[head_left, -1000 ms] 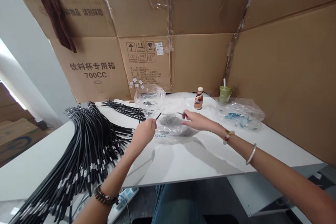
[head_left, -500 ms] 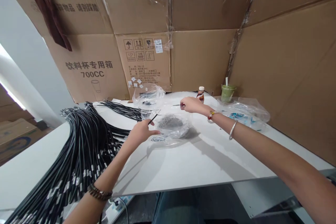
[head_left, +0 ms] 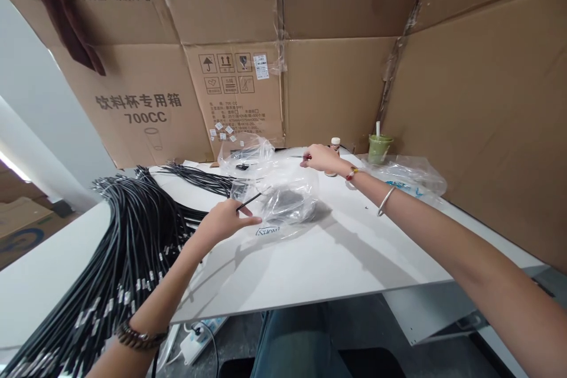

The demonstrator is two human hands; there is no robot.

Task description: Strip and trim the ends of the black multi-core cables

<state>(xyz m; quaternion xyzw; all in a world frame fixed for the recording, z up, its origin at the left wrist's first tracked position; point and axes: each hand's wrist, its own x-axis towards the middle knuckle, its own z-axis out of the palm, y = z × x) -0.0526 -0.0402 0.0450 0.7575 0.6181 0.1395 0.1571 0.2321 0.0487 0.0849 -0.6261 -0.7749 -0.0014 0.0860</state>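
The left hand (head_left: 224, 220) grips one black cord (head_left: 248, 201), thumb extended; the right hand (head_left: 324, 159) pinches one thin tool (head_left: 297, 157) by one bottle (head_left: 335, 143). Three clear bags (head_left: 290, 204), two cord bundles (head_left: 133, 236) and one green cup (head_left: 376, 150) are on the table (head_left: 349, 260)

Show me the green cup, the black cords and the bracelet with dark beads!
Green cup (head_left: 378, 150): head view, its side.
Black cords (head_left: 133, 230): head view, middle of the big bundle.
Bracelet (head_left: 138, 339): head view, its beads.
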